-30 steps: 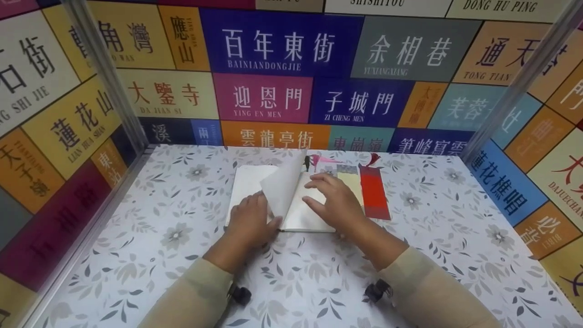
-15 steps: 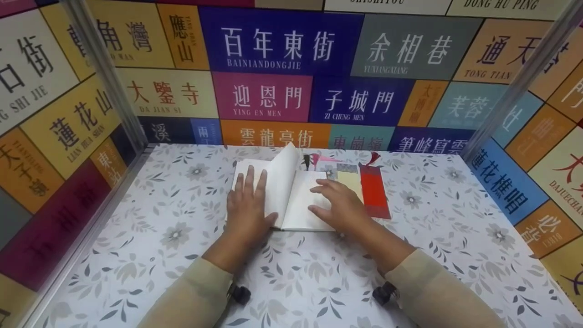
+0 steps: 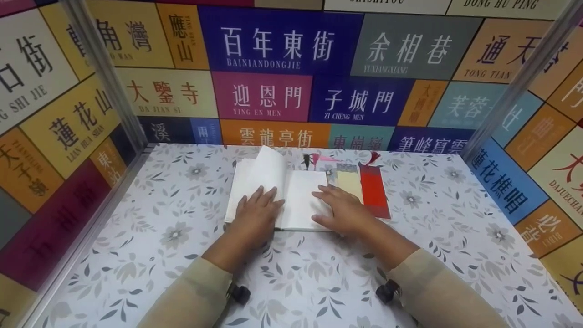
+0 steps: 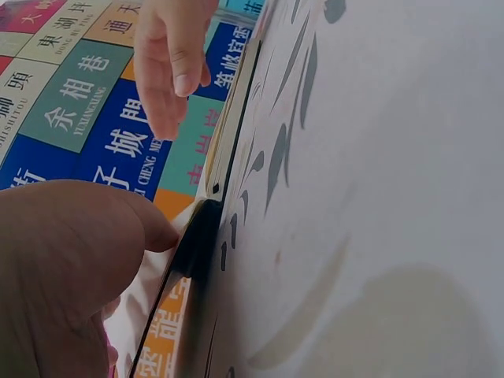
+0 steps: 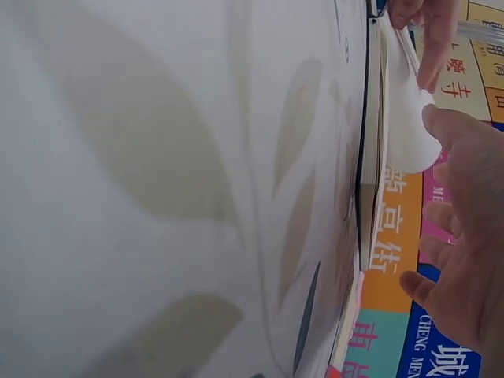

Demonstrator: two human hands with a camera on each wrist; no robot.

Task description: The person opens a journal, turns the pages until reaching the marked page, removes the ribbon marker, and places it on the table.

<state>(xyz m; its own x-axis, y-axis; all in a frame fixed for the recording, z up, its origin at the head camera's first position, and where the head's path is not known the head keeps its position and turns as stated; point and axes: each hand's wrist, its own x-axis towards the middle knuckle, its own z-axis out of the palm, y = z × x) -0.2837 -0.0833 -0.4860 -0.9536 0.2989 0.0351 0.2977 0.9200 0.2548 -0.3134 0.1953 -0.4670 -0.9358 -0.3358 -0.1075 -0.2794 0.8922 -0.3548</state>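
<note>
Paper [image 3: 271, 165] of a turned leaf leans further left than half a second ago, its far corner curling up. The left hand [image 3: 255, 214], then spread flat, now rests on it with fingers slightly bent, grasping nothing. The right hand [image 3: 345, 212] lies over the right page's edge, loosely bent and released. The open book [image 3: 304, 196], its visible pages plain white, lies toward the far middle of the floral table [image 3: 314, 278], left of a red strip [image 3: 374, 193].
</note>
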